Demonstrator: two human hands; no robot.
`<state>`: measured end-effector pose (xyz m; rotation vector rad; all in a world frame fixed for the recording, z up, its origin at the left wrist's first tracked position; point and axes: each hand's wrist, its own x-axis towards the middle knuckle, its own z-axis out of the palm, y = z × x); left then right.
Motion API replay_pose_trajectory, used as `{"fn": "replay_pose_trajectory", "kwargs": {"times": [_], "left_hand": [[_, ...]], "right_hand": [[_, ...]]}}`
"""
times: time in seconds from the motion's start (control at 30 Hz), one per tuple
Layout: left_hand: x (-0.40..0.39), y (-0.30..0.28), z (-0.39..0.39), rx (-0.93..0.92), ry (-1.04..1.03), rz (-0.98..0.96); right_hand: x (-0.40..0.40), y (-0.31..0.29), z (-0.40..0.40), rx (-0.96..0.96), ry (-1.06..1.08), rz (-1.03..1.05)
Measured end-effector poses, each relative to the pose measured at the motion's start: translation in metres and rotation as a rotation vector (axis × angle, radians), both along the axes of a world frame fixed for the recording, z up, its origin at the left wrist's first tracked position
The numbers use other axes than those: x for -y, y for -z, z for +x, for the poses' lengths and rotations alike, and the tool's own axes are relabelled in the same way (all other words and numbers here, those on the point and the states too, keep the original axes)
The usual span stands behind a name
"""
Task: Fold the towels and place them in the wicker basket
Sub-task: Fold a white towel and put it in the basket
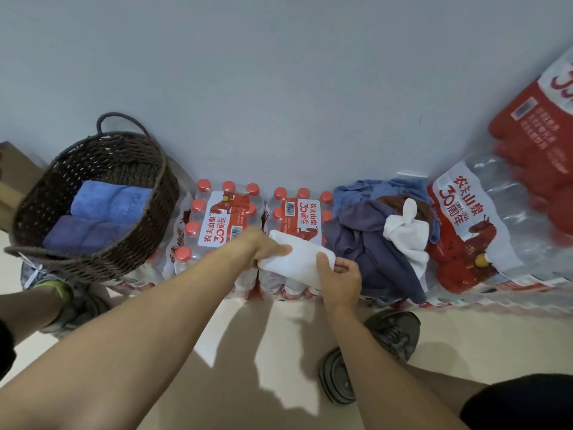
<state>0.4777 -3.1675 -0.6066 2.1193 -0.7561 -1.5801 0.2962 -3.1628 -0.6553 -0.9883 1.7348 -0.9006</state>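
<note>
A folded white towel (299, 259) lies on shrink-wrapped packs of water bottles (228, 212). My left hand (266, 245) grips its left end and my right hand (339, 279) grips its right end, thumb on top. A dark brown wicker basket (155, 218) stands on the packs at the left. Inside it lie two folded towels side by side, a blue one (111, 201) and a purple one (83, 235). To the right is a heap of unfolded towels (369, 240): purple-grey, light blue, brown and white (406, 234).
More bottle packs (477, 225) with red labels run along the pale wall to the right, one stacked higher at the far right (536, 131). My shoes (393, 336) stand on the beige floor below. A cardboard box (12, 172) sits at the left edge.
</note>
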Motion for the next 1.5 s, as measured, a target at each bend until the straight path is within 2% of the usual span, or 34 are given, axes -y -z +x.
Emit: {"fn": "replay_pose_trajectory", "kwargs": {"times": [0.1,0.17,0.33,0.4,0.57,0.63,0.7,0.73,0.8,0.87,0.93,1.0,1.13,1.23,1.33,1.5], "left_hand": [[0.002,-0.015,-0.001,-0.188,0.074,0.172],[0.003,-0.024,0.003,-0.247,0.135,0.216],[0.011,-0.051,0.019,-0.251,0.107,0.009],[0.012,-0.059,0.021,-0.111,0.194,-0.116],[0.005,-0.083,0.031,0.466,0.539,-0.409],[0.001,-0.096,0.047,0.581,0.574,-0.518],[-0.002,-0.117,0.071,0.598,0.591,-0.611],[-0.003,-0.129,0.085,0.608,0.625,-0.652],[-0.006,-0.152,0.111,0.611,0.709,-0.722],[-0.010,-0.167,0.131,0.508,0.712,-0.750],[-0.014,-0.177,0.151,0.322,0.634,-0.725],[-0.017,-0.184,0.179,0.226,0.557,-0.707],[-0.024,-0.176,0.245,0.231,0.416,-0.664],[-0.032,-0.153,0.282,0.309,0.339,-0.601],[-0.034,-0.129,0.316,0.420,0.214,-0.592],[-0.024,-0.094,0.361,0.577,0.052,-0.547]], "right_hand": [[0.003,0.004,-0.007,0.197,0.062,0.147],[0.005,0.004,-0.011,0.373,0.062,0.225],[0.009,-0.006,-0.012,0.614,-0.054,0.304],[0.010,-0.014,-0.011,0.684,-0.092,0.319],[0.016,-0.045,-0.003,0.753,-0.262,0.389],[0.019,-0.068,0.015,0.752,-0.307,0.347],[0.023,-0.095,0.037,0.623,-0.318,0.190],[0.025,-0.108,0.047,0.458,-0.356,0.062],[0.027,-0.136,0.069,0.058,-0.583,-0.195],[0.029,-0.161,0.097,-0.116,-0.850,-0.311],[0.035,-0.178,0.130,-0.187,-1.038,-0.325],[0.044,-0.189,0.161,-0.230,-1.192,-0.305],[0.064,-0.195,0.217,-0.308,-1.435,-0.279],[0.081,-0.186,0.263,-0.368,-1.592,-0.167],[0.096,-0.167,0.312,-0.316,-1.554,-0.060],[0.103,-0.138,0.379,-0.416,-1.422,-0.215]]}}
